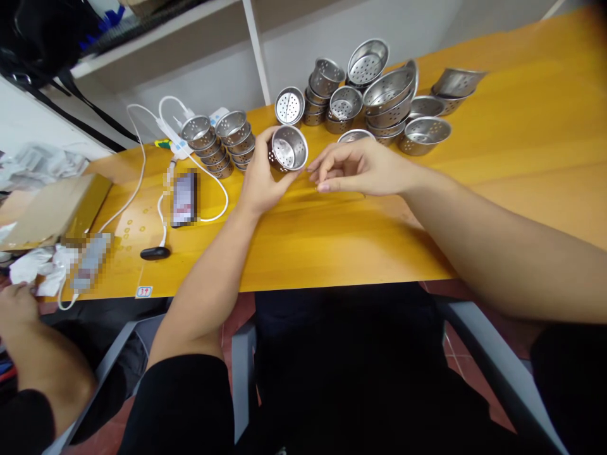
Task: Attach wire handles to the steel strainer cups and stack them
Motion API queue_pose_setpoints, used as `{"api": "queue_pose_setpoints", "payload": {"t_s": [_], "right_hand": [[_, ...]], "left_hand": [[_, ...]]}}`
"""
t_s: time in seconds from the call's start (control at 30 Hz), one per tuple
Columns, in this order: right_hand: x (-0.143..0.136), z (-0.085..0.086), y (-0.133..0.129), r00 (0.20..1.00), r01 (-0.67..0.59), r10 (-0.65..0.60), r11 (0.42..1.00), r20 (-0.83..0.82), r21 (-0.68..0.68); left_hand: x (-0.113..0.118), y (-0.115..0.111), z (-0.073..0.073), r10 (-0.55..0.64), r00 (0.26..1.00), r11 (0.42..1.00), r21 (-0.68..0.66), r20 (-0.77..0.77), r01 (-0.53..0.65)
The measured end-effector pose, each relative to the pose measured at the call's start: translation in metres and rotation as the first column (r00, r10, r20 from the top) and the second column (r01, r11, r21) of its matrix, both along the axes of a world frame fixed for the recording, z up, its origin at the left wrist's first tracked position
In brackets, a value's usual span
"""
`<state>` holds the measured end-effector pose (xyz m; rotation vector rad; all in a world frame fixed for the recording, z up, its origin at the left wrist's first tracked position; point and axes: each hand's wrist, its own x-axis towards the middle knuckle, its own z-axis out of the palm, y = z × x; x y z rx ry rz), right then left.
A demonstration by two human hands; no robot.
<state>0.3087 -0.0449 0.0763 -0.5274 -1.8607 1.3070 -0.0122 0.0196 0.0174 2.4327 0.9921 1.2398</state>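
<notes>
My left hand [262,180] is wrapped round a small perforated metal cup [294,148], holding it tilted so its mouth faces me. Just to the right of that cup hovers my right hand [353,167], palm turned inward. Its fingers are loosely curled, the thumb stands apart from them, and I see nothing between them. Behind it, a low metal cup [355,135] is partly hidden by the hand. Another small cup [289,106] with a line across its base stands just beyond the held one.
Two stacks of small cups [208,148] stand left. Larger stacked bowls [391,95] and a wide bowl [424,136] lie right. A phone [184,199], white cables, a power strip [181,149] and a cardboard box [57,205] occupy the table's left. Another person's arm [42,354] shows lower left.
</notes>
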Motion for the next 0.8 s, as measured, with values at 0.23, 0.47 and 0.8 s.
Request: {"api": "queue_pose_setpoints", "payload": {"t_s": [0.23, 0.47, 0.8], "right_hand": [[0.012, -0.013, 0.009, 0.902, -0.156, -0.039, 0.9, 0.43, 0.408], [0.009, -0.027, 0.016, 0.857, -0.038, -0.195, 0.899, 0.477, 0.437], [0.003, -0.047, 0.024, 0.894, 0.123, -0.243, 0.941, 0.377, 0.315]], "left_hand": [[0.004, 0.004, -0.013, 0.089, 0.994, 0.992, -0.096, 0.068, -0.082], [-0.001, 0.001, -0.005, 0.075, 0.993, 0.994, -0.082, 0.088, -0.068], [-0.007, 0.016, -0.011, 0.049, 0.952, 0.998, 0.022, 0.302, -0.058]]}}
